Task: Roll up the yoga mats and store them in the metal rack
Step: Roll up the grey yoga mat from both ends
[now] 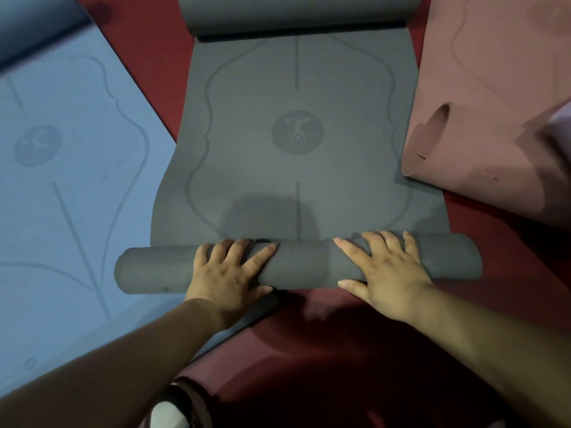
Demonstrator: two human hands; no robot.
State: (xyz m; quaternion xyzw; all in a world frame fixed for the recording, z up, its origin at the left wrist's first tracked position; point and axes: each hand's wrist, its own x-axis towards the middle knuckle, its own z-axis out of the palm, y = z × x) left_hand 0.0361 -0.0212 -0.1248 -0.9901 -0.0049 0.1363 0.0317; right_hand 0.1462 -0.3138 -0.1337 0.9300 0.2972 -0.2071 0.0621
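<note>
A dark grey yoga mat (296, 134) lies on the red floor, stretching away from me, with a round logo at its middle. Its near end is wound into a roll (302, 265) lying crosswise. My left hand (230, 271) presses flat on the roll left of centre, fingers spread over its top. My right hand (384, 270) presses on the roll right of centre, fingers spread the same way. The mat's far end curls up into a loose fold (296, 13) at the top. No metal rack is in view.
A blue mat (61, 180) lies flat on the left, touching the grey roll's left end. A pink mat (482, 118), partly rolled, lies at the right and overlaps the grey mat's edge. Red floor (340, 350) shows near me. A shoe (170, 409) is at the bottom.
</note>
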